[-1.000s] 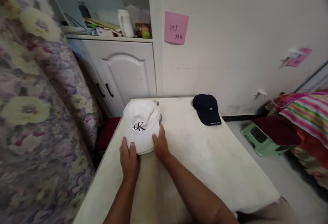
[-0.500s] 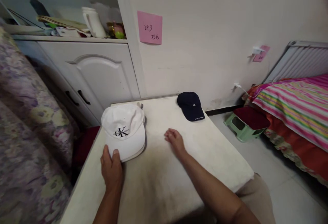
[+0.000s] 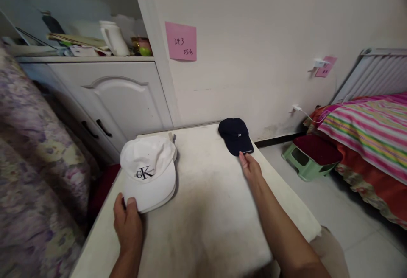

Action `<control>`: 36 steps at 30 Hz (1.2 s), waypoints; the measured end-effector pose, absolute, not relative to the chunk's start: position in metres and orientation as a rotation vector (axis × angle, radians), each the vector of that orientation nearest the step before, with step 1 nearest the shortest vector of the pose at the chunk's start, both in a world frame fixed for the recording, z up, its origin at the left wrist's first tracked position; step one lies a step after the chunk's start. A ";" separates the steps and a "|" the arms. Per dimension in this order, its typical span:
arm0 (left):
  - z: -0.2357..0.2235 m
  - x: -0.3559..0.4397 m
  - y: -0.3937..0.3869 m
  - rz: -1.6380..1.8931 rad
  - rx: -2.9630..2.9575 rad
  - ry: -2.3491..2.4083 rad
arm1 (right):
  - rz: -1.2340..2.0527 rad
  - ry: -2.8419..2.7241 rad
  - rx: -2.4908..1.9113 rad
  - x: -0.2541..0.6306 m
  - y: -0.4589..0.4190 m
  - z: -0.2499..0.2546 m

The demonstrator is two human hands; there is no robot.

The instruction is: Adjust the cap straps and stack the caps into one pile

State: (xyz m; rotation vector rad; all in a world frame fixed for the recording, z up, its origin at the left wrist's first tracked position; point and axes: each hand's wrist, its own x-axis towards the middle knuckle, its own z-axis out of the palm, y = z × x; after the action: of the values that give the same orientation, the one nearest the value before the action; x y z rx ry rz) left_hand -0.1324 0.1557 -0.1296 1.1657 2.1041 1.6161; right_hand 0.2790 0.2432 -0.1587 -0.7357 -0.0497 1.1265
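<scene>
A white cap (image 3: 148,172) with a black logo lies on the left part of the pale table (image 3: 206,210). My left hand (image 3: 127,223) rests at the front of its brim, thumb on top, fingers closed on the edge. A navy cap (image 3: 235,136) sits at the table's far right corner. My right hand (image 3: 251,169) reaches to it, fingertips touching the brim's front edge, fingers stretched out.
A floral cloth (image 3: 34,163) hangs along the left. A white cabinet (image 3: 108,95) with clutter on top stands behind the table. A pink note (image 3: 180,41) is stuck on the wall. At the right are a green stool (image 3: 305,159), a striped bed (image 3: 369,133) and a radiator.
My right hand left the white cap, crossed the table to the right and now touches the navy cap's brim. The left hand stayed on the white cap. The view swung right.
</scene>
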 end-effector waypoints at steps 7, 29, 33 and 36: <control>-0.123 -0.128 0.154 1.607 1.165 2.129 | 1.237 0.063 -0.684 0.285 0.262 -0.155; -0.127 -0.135 0.157 1.667 1.214 2.074 | 1.631 0.120 -0.591 0.187 0.073 -0.142; -0.125 -0.131 0.149 1.694 1.170 2.043 | 1.674 0.101 -0.590 0.167 0.023 -0.138; -0.126 -0.122 0.125 1.705 1.115 2.018 | 1.705 0.045 -0.617 0.161 -0.001 -0.136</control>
State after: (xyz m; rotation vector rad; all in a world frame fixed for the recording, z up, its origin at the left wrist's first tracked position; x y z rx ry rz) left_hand -0.1225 0.1252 -0.1263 1.1146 2.0184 1.7050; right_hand 0.1610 -0.0006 -0.1358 -0.6166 0.0452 1.7046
